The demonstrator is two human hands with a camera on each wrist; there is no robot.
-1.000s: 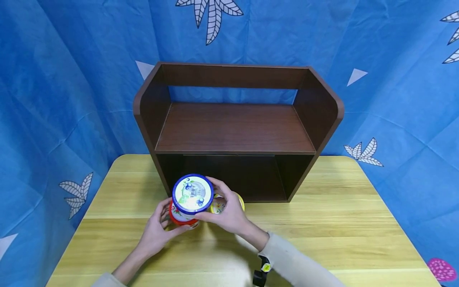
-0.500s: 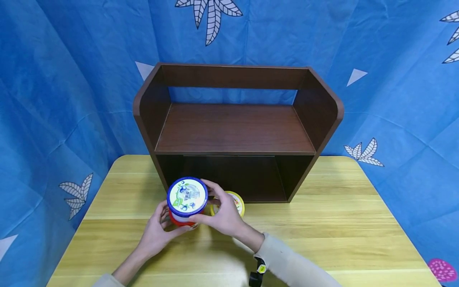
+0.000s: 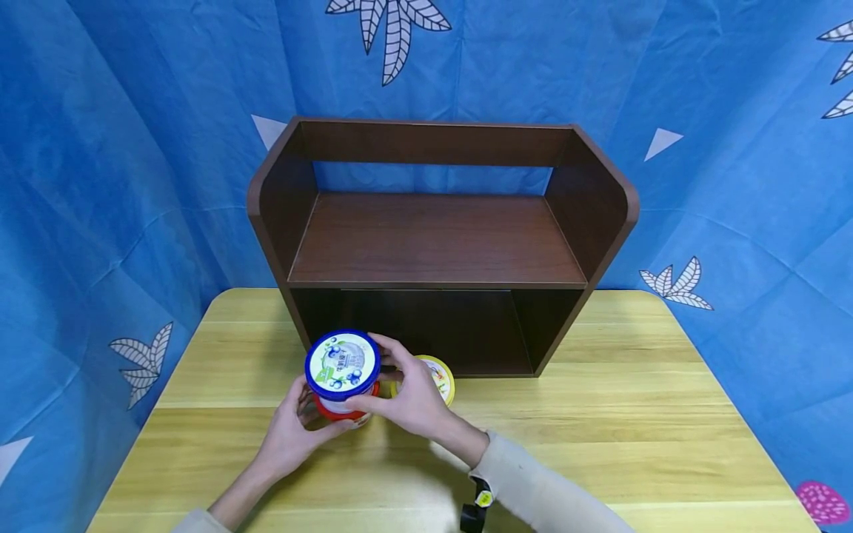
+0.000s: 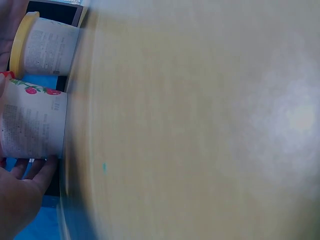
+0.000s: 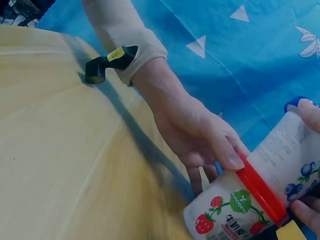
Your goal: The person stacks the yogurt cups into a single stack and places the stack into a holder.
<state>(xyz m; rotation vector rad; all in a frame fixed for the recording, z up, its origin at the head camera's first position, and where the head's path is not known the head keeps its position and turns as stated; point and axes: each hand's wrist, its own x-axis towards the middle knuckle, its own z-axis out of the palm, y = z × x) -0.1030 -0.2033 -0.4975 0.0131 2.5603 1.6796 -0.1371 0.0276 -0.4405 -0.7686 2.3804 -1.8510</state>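
A tub with a blue lid and blueberry print point(image 3: 343, 365) is in my right hand point(image 3: 416, 400), gripped from its right side between thumb and fingers. Directly under it stands a strawberry-print tub with a red lid point(image 5: 225, 210). In the right wrist view, the upper tub's base meets that red lid. My left hand point(image 3: 288, 426) holds the strawberry tub low, thumb in front and fingers round its left side. Just right of the pair, a yellow-lidded tub point(image 3: 437, 379) stands on the table, partly hidden by my right hand.
A dark brown two-tier shelf point(image 3: 436, 240) stands behind the tubs, close to them. The pale wooden table point(image 3: 633, 437) extends to both sides. A blue patterned cloth point(image 3: 733, 185) hangs around the back and sides.
My right hand has moved the blue-lidded tub left and slightly down, over the red-lidded tub. More of the yellow lid shows. My left hand has stayed put.
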